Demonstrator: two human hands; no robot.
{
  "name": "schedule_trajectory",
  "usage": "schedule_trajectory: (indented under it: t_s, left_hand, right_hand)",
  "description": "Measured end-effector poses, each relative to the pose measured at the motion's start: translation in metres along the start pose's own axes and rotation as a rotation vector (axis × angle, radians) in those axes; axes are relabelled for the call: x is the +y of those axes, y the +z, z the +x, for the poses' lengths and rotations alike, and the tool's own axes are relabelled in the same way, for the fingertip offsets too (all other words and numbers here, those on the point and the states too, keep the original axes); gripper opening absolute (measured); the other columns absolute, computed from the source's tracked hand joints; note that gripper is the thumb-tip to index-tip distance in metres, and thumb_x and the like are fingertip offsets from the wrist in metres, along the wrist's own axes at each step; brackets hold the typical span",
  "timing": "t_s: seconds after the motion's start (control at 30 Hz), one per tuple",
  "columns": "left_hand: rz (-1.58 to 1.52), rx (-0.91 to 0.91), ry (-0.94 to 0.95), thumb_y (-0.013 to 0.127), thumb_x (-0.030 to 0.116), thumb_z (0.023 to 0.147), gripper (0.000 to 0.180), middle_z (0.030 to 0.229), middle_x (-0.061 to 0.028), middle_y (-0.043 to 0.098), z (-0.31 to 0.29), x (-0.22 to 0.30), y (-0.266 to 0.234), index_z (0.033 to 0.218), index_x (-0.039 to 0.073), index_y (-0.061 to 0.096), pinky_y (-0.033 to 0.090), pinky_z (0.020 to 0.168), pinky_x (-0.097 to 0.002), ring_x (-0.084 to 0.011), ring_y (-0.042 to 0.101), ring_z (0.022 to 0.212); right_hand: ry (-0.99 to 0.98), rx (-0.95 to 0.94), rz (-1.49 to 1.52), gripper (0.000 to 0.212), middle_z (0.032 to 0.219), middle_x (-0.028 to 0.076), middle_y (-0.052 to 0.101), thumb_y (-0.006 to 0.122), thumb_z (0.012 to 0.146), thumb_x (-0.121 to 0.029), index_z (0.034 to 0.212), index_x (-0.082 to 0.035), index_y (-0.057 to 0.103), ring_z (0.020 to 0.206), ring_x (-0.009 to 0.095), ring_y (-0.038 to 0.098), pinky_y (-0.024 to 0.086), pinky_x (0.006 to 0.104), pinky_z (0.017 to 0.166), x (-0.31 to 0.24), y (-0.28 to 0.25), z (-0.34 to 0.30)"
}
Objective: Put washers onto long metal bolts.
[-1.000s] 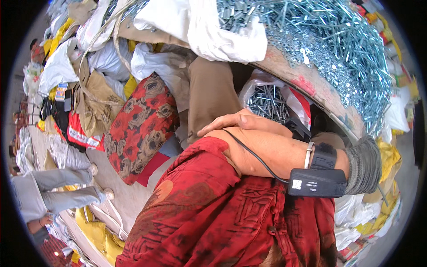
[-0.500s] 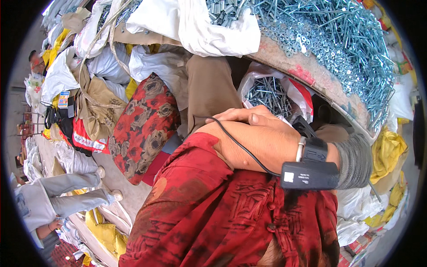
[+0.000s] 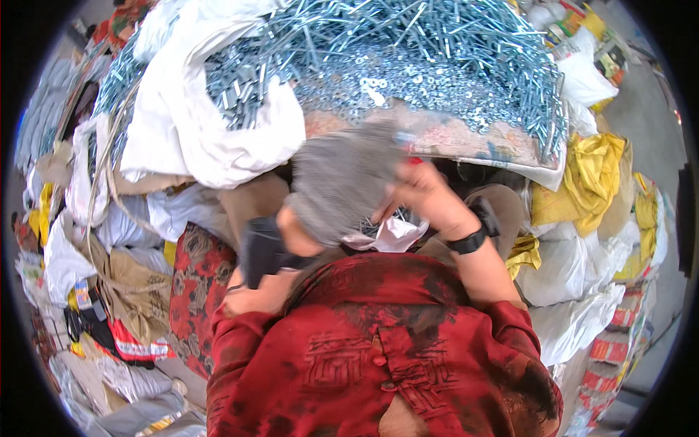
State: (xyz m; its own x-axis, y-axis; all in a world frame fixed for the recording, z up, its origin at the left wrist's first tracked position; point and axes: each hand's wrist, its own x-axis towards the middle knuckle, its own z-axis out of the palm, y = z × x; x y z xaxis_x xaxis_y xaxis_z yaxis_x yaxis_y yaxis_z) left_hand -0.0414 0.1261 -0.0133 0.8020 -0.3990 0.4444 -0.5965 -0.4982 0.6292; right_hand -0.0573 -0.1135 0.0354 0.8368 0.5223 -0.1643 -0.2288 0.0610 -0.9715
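A blurred grey ribbed-knit glove (image 3: 349,175) covers your left hand (image 3: 336,191), left of the bent, bare fingers of your right hand (image 3: 433,198); I cannot tell if either pinches anything.

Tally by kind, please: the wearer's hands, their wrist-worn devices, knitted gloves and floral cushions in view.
Hands, left hand and right hand: 2
Black wrist-worn devices: 2
Grey knitted glove: 1
Red floral fabric cushion: 1
Total: 6
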Motion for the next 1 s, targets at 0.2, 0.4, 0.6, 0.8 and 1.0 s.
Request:
schedule_trajectory:
  t_s: [0.2,0.4,0.6,0.8,1.0]
  left_hand:
    - [0.002,0.104,-0.015,0.065,0.024,0.094,0.022,0.068,-0.0115,0.062,0.084,-0.003,0.021,0.093,0.002,0.063,0.047,0.056,-0.0372,-0.0267,0.058,0.057]
    - [-0.563,-0.035,-0.221,0.064,0.022,0.095,0.022,0.067,-0.003,0.058,0.092,-0.006,0.09,0.09,0.001,0.063,0.043,0.052,-0.0286,-0.0083,0.055,0.058]
    - [-0.732,-0.173,-0.124,0.064,0.021,0.095,0.02,0.067,-0.0011,0.058,0.078,-0.008,0.073,0.09,0.002,0.064,0.042,0.052,-0.0258,-0.0072,0.053,0.057]
    - [-0.589,-0.254,0.076,0.063,0.022,0.095,0.021,0.067,-0.0016,0.057,0.064,-0.016,0.079,0.09,0.002,0.066,0.04,0.05,-0.0271,-0.009,0.052,0.056]
    - [-0.822,-0.34,-0.156,0.064,0.03,0.095,0.029,0.058,-0.0001,0.053,0.063,-0.014,0.079,0.086,0.003,0.064,0.037,0.046,-0.0249,-0.0075,0.049,0.049]
  right_hand:
    - [-0.185,0.714,-0.606,0.018,0.086,0.01,0.069,0.054,0.098,-0.013,0.11,-0.002,0.061,0.07,0.019,0.067,0.054,0.0312,0.064,-0.007,-0.12,0.013]
    - [-0.177,0.707,-1.554,0.025,0.095,0.017,0.065,0.06,0.091,-0.018,0.114,-0.009,0.062,0.086,0.037,0.066,0.053,0.0473,0.072,0.005,-0.131,0.056]
    - [-0.137,0.656,-1.51,0.027,0.094,0.018,0.065,0.066,0.088,-0.025,0.106,-0.006,0.059,0.086,0.039,0.065,0.051,0.0493,0.072,-0.005,-0.124,0.058]
    - [0.002,0.695,-1.577,0.027,0.097,0.018,0.067,0.065,0.091,-0.025,0.109,-0.006,0.058,0.084,0.039,0.066,0.051,0.0501,0.07,0.005,-0.114,0.068]
    - [-0.025,0.749,-1.515,0.027,0.091,0.019,0.067,0.065,0.09,-0.027,0.106,-0.007,0.058,0.086,0.04,0.066,0.051,0.0502,0.072,0.001,-0.115,0.068]
